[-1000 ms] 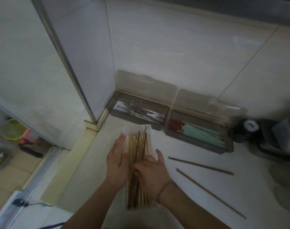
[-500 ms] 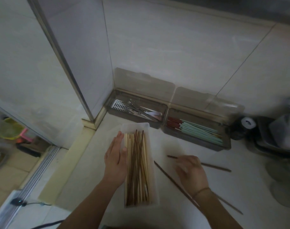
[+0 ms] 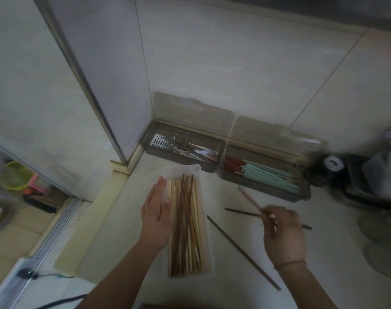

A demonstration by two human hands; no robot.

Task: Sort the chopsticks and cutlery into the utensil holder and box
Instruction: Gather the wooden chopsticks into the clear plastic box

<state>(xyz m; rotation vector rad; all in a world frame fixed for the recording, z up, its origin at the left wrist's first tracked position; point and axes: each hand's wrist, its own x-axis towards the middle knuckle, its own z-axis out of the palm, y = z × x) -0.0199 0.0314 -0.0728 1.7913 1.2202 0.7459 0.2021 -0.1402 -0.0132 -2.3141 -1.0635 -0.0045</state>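
My left hand (image 3: 155, 216) lies flat against the left wall of the clear plastic box (image 3: 203, 241), fingers straight and together, thumb tip touching the rim. The box sits lengthwise in front of me on the pale counter (image 3: 323, 253), and I'll take it as my landmark. Inside it a bundle of wooden chopsticks (image 3: 184, 224) lies along its length, pale and darker ones mixed, tips pointing away from me.

To the right of the box, my right hand (image 3: 283, 233) is raised above the counter, fingers curled, pinching one light wooden chopstick (image 3: 249, 198) near its lower end; the stick slants up and to the left, away from me (it is blurred, so I cannot tell exactly which fingers hold it). A thin cord circles that wrist.

Two dark chopsticks lie loose on the counter right of the box: a long dark chopstick (image 3: 241, 250) running diagonally from just beside the box toward me and to the right, and a second dark chopstick (image 3: 241, 212) lying crosswise, passing under my right hand.

Beyond the box's far end, against the tiled wall, stand two brown trays with lids open. The left tray (image 3: 154, 152) holds metal cutlery (image 3: 185, 148); the right tray (image 3: 304, 198) holds teal-and-red chopsticks (image 3: 263, 173).
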